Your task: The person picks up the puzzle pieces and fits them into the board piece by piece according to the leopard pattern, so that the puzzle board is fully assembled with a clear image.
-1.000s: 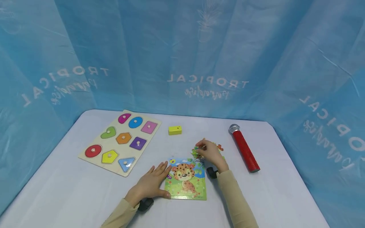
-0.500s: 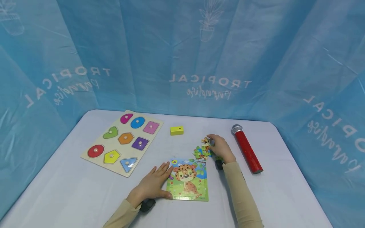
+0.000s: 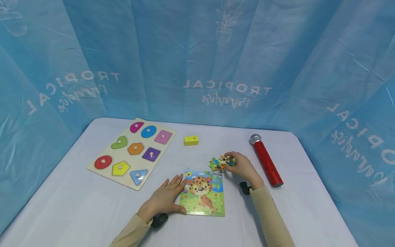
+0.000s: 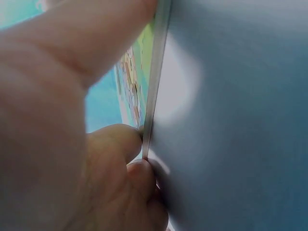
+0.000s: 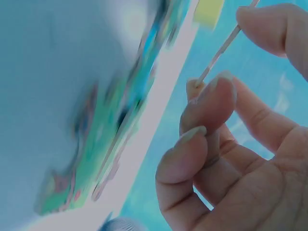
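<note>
Left grip (image 3: 165,198): fingers spread, touching the left edge of leopard puzzle (image 3: 202,195). Right grip (image 3: 244,168): pinching one puzzle piece (image 5: 221,54); loose pieces (image 3: 215,164) just left of it, red microphone (image 3: 267,161) to its right.

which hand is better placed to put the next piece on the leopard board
Probably the right hand: it pinches a puzzle piece near the far right corner of the leopard board. The left hand holds no piece and rests at the board's left edge.
</note>
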Action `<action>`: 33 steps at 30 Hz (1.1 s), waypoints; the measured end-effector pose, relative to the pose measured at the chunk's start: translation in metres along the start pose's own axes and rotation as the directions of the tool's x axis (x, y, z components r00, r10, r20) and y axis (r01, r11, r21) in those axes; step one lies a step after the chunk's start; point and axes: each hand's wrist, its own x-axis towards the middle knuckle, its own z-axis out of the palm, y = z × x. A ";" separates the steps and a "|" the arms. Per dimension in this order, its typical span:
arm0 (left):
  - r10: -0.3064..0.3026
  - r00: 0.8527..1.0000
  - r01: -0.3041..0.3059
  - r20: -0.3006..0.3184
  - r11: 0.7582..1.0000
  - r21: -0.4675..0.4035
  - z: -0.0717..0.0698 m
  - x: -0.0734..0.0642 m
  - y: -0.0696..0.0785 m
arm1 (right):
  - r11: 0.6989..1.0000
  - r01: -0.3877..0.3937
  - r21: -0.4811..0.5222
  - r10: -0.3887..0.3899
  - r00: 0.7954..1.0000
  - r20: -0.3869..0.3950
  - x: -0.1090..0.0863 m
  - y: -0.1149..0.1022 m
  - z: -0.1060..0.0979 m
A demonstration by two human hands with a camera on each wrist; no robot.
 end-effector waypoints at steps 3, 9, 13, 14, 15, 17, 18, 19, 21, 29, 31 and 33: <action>0.002 1.000 -0.002 -0.002 1.000 0.005 0.000 0.000 -0.001 | 0.995 0.101 -0.022 -0.101 0.995 0.029 -0.020 -0.017 0.010; 0.018 1.000 -0.017 -0.007 1.000 0.021 -0.001 -0.001 -0.001 | 0.934 0.285 -0.214 -0.267 0.958 0.109 -0.051 -0.047 0.036; 0.019 1.000 -0.019 -0.006 1.000 0.023 -0.001 -0.001 -0.001 | 0.879 0.349 -0.325 -0.328 0.937 0.120 -0.058 -0.055 0.052; 0.019 1.000 -0.019 -0.004 1.000 0.023 -0.001 0.000 -0.001 | 0.868 0.360 -0.343 -0.341 0.933 0.116 -0.059 -0.056 0.055; 0.019 1.000 -0.019 -0.004 1.000 0.025 0.000 0.000 -0.001 | 0.859 0.367 -0.356 -0.352 0.930 0.109 -0.060 -0.057 0.057; 0.018 1.000 -0.018 -0.003 1.000 0.024 0.000 0.000 -0.002 | 0.851 0.372 -0.372 -0.365 0.927 0.092 -0.061 -0.058 0.061; 0.017 1.000 -0.017 -0.002 1.000 0.025 0.001 0.001 -0.002 | 0.846 0.376 -0.378 -0.372 0.924 0.085 -0.061 -0.058 0.062; 0.017 1.000 -0.017 -0.004 1.000 0.024 0.001 0.001 -0.003 | 0.841 0.382 -0.383 -0.381 0.921 0.084 -0.061 -0.059 0.062; 0.013 1.000 -0.013 -0.005 1.000 0.022 0.000 0.001 -0.003 | 0.837 0.395 -0.380 -0.392 0.916 0.088 -0.062 -0.061 0.063; 0.010 1.000 -0.010 -0.008 1.000 0.025 0.000 0.001 -0.002 | 0.818 0.406 -0.407 -0.391 0.912 0.125 -0.065 -0.069 0.065; 0.013 1.000 -0.013 -0.007 1.000 0.023 0.000 0.000 -0.001 | 0.796 0.408 -0.447 -0.399 0.909 0.119 -0.066 -0.070 0.066; 0.013 1.000 -0.013 -0.004 1.000 0.021 0.000 0.000 -0.001 | 0.769 0.407 -0.493 -0.412 0.905 0.105 -0.067 -0.070 0.068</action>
